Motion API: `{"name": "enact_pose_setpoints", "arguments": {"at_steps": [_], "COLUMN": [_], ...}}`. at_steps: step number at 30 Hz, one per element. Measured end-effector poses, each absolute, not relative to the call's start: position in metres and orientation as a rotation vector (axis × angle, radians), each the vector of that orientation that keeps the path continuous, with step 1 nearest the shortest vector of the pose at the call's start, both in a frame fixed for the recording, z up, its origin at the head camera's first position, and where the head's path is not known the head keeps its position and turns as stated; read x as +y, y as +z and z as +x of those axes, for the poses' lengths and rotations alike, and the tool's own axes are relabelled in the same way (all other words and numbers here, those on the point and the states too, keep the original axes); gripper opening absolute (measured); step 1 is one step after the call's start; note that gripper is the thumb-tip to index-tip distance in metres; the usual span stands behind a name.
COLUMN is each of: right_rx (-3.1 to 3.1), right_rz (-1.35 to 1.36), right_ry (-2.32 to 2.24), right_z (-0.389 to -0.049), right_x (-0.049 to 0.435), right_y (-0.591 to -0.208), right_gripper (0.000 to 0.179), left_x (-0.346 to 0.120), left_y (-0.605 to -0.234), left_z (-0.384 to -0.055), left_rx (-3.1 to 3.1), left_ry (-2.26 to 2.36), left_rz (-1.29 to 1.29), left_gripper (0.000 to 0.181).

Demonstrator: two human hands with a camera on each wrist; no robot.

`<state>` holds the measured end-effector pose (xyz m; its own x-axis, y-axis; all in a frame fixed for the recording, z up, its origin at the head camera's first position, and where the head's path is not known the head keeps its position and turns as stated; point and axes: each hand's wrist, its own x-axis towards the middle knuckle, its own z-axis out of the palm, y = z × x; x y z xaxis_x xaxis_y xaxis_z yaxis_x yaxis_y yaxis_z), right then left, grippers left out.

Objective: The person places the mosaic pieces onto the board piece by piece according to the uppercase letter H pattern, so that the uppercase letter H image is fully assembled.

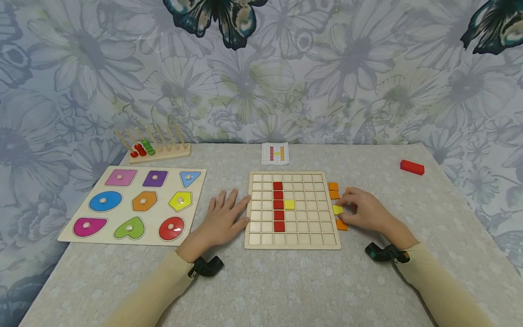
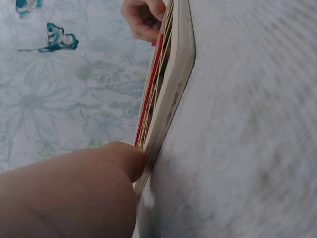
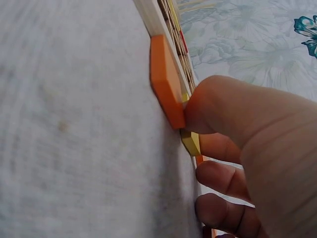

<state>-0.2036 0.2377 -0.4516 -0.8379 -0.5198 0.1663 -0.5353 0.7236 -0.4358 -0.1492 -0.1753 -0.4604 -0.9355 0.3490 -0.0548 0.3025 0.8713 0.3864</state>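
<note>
Sleeves [image 1: 151,290] lying at seven and five o'clock. Left hand [image 1: 222,221] resting wide against grid board [image 1: 306,226] at nine; right hand [image 1: 365,211] pinching yellow tile [image 1: 337,210] at three. Risk: crowded pinch knocking orange tile [image 1: 342,225], at yellow's six o'clock, askew.

Five red tiles [image 1: 278,204]; two yellow tiles [image 1: 289,204]; at least four orange tiles [image 1: 334,195]; nine knobbed shapes [image 1: 145,201]

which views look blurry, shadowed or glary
Head: mostly crisp, with small glare on the glossy red round knobbed piece; left wrist: pale grey tablecloth is blurry, with soft shadow beside the light wooden grid board; right wrist: tablecloth is blurry, darker near the orange square tile.
</note>
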Motion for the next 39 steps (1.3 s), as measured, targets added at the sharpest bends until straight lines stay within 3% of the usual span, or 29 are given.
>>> {"name": "enact_pose_setpoints", "arguments": {"at_steps": [19, 39], "right_rx": [-2.849, -2.856], "right_rz": [0.924, 1.053], "right_ry": [0.726, 0.737], "right_z": [-0.208, -0.224], "right_x": [0.242, 0.191], "right_y": [-0.447, -0.431], "right_gripper": [0.022, 0.023], "left_x": [-0.175, -0.177], "left_y": [-0.462, -0.461], "left_z": [-0.15, -0.149], "left_rx": [2.896, 2.917], "left_ry": [0.589, 0.589], "left_rz": [0.498, 0.506], "left_gripper": [0.064, 0.064]}}
